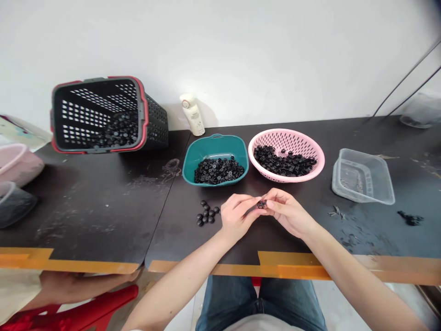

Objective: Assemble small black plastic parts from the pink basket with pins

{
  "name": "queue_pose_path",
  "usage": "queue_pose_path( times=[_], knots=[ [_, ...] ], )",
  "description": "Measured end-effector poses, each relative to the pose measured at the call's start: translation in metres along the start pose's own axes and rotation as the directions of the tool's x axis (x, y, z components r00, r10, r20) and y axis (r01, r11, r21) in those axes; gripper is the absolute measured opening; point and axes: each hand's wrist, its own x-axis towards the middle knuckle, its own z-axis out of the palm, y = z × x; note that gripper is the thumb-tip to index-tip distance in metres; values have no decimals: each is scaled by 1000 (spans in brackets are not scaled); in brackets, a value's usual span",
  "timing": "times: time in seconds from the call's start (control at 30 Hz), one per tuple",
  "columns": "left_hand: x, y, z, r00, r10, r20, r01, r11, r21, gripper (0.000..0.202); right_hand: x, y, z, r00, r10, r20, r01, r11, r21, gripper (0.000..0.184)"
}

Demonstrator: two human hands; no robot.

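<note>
My left hand point(237, 215) and my right hand point(286, 210) meet above the black table point(103, 202), fingertips pinched together on a small black round part point(261, 204) between them. A small heap of the same black parts point(206, 214) lies on the table just left of my left hand. Behind my hands stand a teal bowl point(214, 148) and a pink perforated colander point(312, 148), both holding many black parts.
A black and red mesh basket point(99, 115) lies tipped at the back left with parts inside. A white bottle point(192, 115) stands by the wall. A clear plastic tub point(363, 176) sits at the right, with black scraps point(409, 218) beyond. Another person's arm point(79, 285) shows at the lower left.
</note>
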Motion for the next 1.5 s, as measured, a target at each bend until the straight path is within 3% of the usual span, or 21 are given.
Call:
queue_pose_path(
  times=[0.13,0.33,0.93,1.13,1.33,1.5],
  knots=[
    [0,1,0,1000,-19,20,19,1000,7,24,1,-1,0,995,-68,-72,64,997,-46,16],
    [-1,1,2,997,-51,63,50,999,20,23,1,-2,3,990,-130,-55,126,990,-67,15],
    [0,-1,4,996,-38,75,33,998,61,23,1,-2,1,994,-101,-31,102,994,31,14],
    [-2,-4,4,999,20,38,-24,996,86,21,2,-2,2,998,39,42,-40,999,36,14],
    [-2,-4,4,999,36,36,-41,990,132,19,4,-2,-7,971,223,89,-224,975,3,17],
    [-1,-2,4,997,41,73,-51,988,146,21,6,-2,-11,969,230,87,-233,972,19,14]
  ],
)
